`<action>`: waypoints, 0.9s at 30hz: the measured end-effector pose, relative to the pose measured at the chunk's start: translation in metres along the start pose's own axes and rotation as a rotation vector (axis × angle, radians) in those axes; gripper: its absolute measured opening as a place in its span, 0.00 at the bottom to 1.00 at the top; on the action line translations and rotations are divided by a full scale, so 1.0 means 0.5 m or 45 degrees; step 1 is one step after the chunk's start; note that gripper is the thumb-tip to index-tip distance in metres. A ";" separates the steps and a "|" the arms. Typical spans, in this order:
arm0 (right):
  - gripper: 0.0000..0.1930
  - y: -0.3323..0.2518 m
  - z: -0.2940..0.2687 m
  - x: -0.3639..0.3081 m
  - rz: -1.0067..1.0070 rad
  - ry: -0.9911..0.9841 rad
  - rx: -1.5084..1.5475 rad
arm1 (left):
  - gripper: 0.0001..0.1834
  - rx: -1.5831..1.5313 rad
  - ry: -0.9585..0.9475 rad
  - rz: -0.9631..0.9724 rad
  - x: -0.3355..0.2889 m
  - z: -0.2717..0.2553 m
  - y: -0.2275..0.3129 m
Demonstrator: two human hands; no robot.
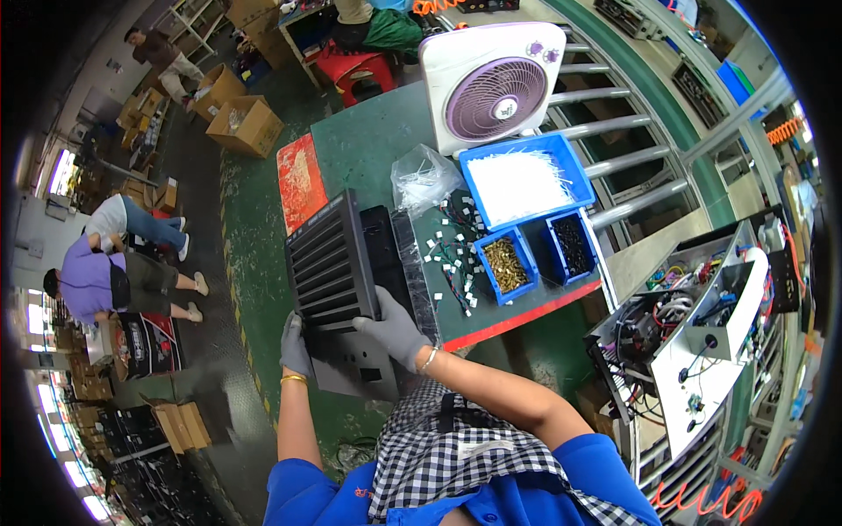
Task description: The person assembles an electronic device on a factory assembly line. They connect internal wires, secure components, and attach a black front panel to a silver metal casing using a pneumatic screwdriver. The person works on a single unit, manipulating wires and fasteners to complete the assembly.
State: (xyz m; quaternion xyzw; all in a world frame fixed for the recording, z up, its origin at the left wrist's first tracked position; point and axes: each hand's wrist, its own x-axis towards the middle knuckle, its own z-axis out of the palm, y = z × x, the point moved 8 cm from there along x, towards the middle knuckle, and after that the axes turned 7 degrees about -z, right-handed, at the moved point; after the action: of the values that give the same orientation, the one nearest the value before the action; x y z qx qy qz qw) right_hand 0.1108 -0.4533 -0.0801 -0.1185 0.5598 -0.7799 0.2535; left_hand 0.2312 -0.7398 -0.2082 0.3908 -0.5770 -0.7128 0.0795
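Both of my hands wear grey gloves and grip a black slotted metal panel (pixel 330 267) tilted up over the near left edge of the table. My left hand (pixel 296 347) closes on its lower left edge. My right hand (pixel 392 333) grips the lower right side, thumb over the front face. A plain lower section with small cutouts (pixel 351 358) extends below the slots toward my apron. Behind the panel another dark flat piece (pixel 383 254) lies on the table, partly hidden. To its right lie several small wire harnesses (pixel 453 263) with white connectors.
On the green table (pixel 368 131) stand a white and purple fan (pixel 495 92), a blue tray of white cable ties (pixel 522 184), a bin of brass-coloured parts (pixel 506 265), and a bin of black screws (pixel 572 247). An opened wired machine (pixel 684 342) sits right, beside rollers (pixel 627 167). People stand left.
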 end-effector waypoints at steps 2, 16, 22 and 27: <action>0.26 -0.026 0.022 -0.003 -0.084 0.006 0.000 | 0.28 0.011 0.041 0.027 -0.008 -0.002 0.046; 0.26 -0.324 -0.129 -0.246 -0.310 -0.276 0.060 | 0.33 0.885 0.330 1.558 -0.362 0.354 0.611; 0.24 -0.374 -0.243 -0.432 -0.098 -0.191 -0.329 | 0.32 1.090 -0.641 1.360 -0.487 0.635 0.598; 0.25 -0.429 -0.316 -0.632 -0.441 0.005 -0.689 | 0.26 0.896 -0.833 1.218 -0.571 0.750 0.517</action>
State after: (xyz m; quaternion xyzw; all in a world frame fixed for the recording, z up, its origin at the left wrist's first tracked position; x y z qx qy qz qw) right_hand 0.2466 -0.1054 0.0968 -0.2737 0.7190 -0.6344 0.0753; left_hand 0.0956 -0.3766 0.1641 -0.1406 -0.8784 -0.4506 0.0756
